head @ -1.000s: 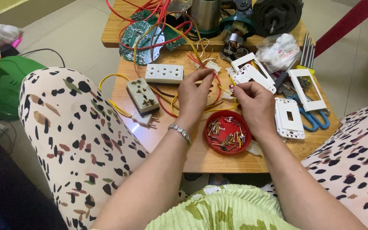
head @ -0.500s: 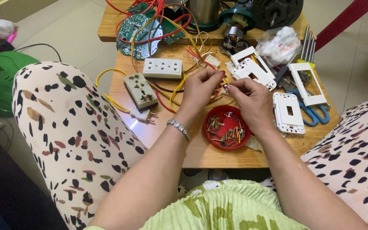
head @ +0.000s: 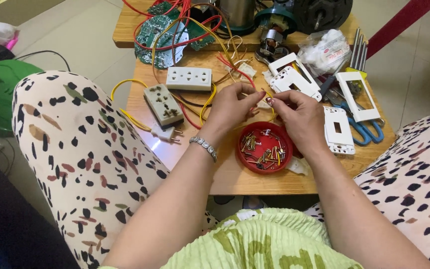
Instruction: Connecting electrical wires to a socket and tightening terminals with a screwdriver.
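Observation:
Both hands meet over the middle of a small wooden table (head: pixel 235 174). My left hand (head: pixel 232 107), with a silver bracelet at the wrist, and my right hand (head: pixel 299 117) each pinch part of a thin yellow wire (head: pixel 269 94) between their fingertips. The wire loops down beside the hands. Directly below them sits a round red dish (head: pixel 264 147) holding several small screws and metal contacts.
On the table lie a white three-outlet socket strip (head: pixel 189 78), a beige socket with a white plug (head: pixel 164 106), white faceplates (head: pixel 294 79), blue-handled pliers (head: pixel 367 128), red and yellow wires and green circuit boards (head: pixel 158 35). My spotted-trouser knees flank the table.
Both hands stayed together over the red dish, working the yellow wire. The view shifted slightly.

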